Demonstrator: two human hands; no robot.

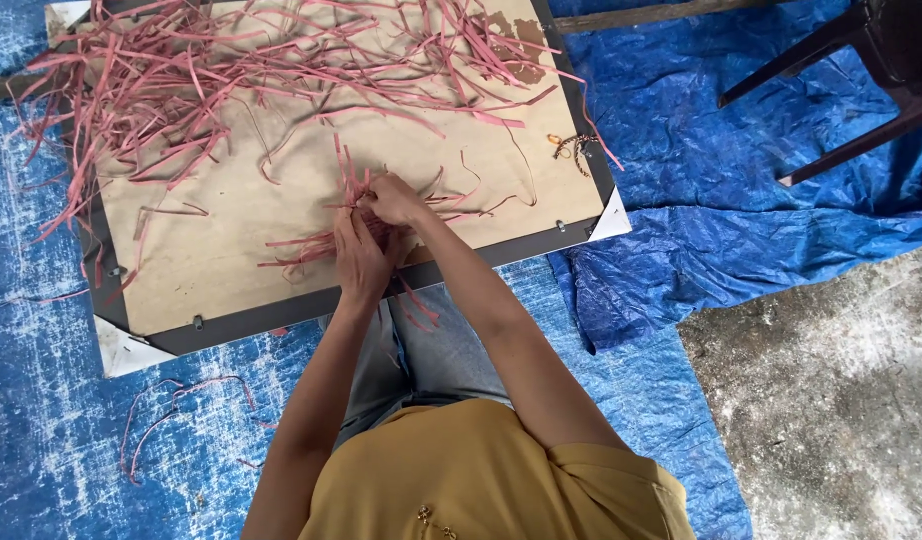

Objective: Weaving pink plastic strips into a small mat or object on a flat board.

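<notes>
A brown board (231, 250) with a dark frame lies on a blue tarp. Several pink strips (181, 70) are heaped over its far half. Near the board's front edge lies a small bundle of pink strips (306, 250). My left hand (361, 260) presses down on this bundle with its fingers closed around some strips. My right hand (391, 198) sits just beyond it, pinching the upper ends of the same strips. Both hands touch each other over the bundle.
The blue tarp (681, 150) is crumpled to the right, with bare concrete floor (831, 400) beyond it. Dark chair legs (841, 90) stand at the top right. A few loose pink strips (171, 410) lie on the tarp at my left.
</notes>
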